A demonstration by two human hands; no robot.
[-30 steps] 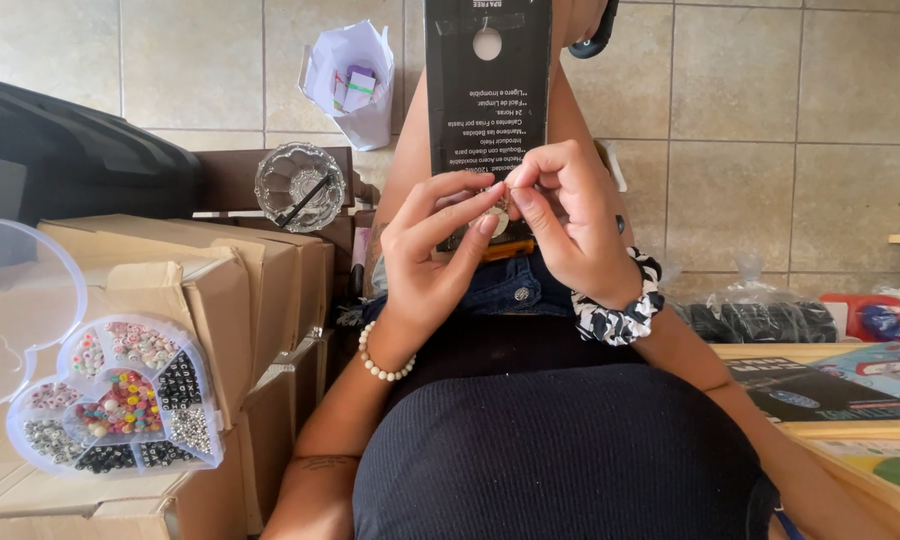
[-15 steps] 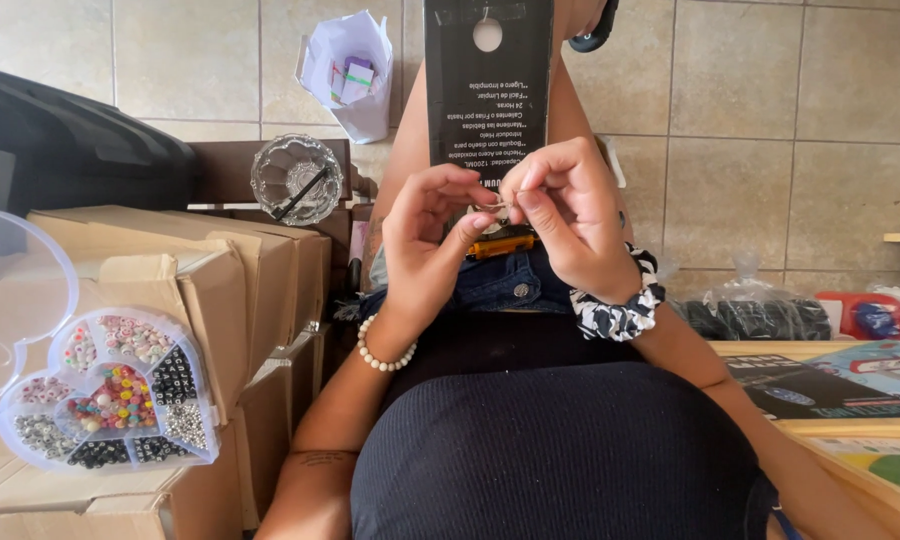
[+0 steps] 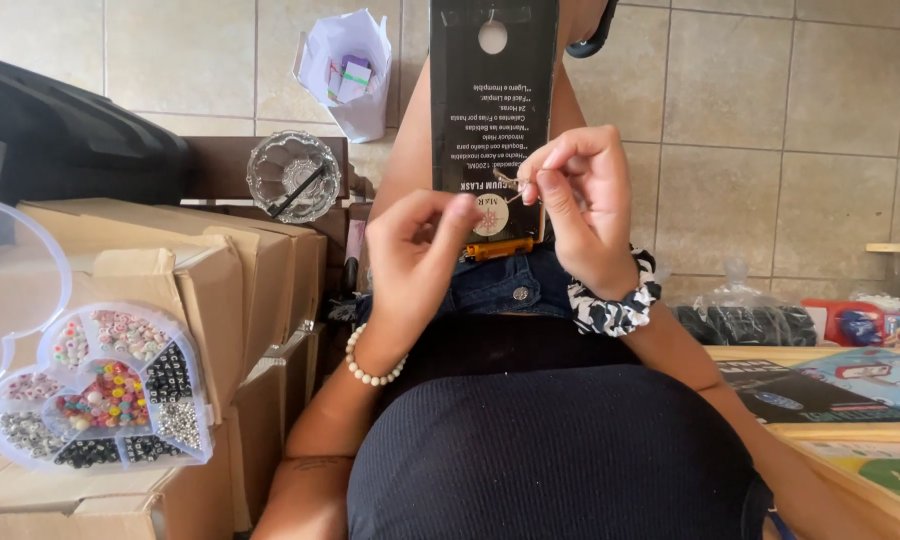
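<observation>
Thread: a thin pale strand (image 3: 507, 185) runs between the two raised hands, in front of the black box; it is barely visible, and whether a bead sits on it I cannot tell.
Cardboard boxes: brown cartons (image 3: 185, 290) stacked at the left, beside the person's lap.
Black box: a tall dark package (image 3: 490, 100) with pale print stands propped behind the hands, against the tiled wall.
Bead organiser: a clear heart-shaped case (image 3: 95, 390) lies on the cartons, lid open, its compartments filled with mixed coloured, black and silver beads.
Left hand: the left hand (image 3: 420, 255) is lifted at chest height, fingers curled, thumb and fingertips drawn together near the strand's lower end; a pearl bracelet (image 3: 368, 365) circles the wrist.
Right hand: the right hand (image 3: 580, 205) is higher, just beside the left, thumb and forefinger pinched shut on the strand's upper end; a black-and-white scrunchie (image 3: 615, 305) sits on the wrist.
Glass dish: a small cut-glass bowl (image 3: 293, 175) rests on a dark shelf behind the cartons.
Paper bag: a white bag (image 3: 345, 70) with small purple items stands above the bowl.
</observation>
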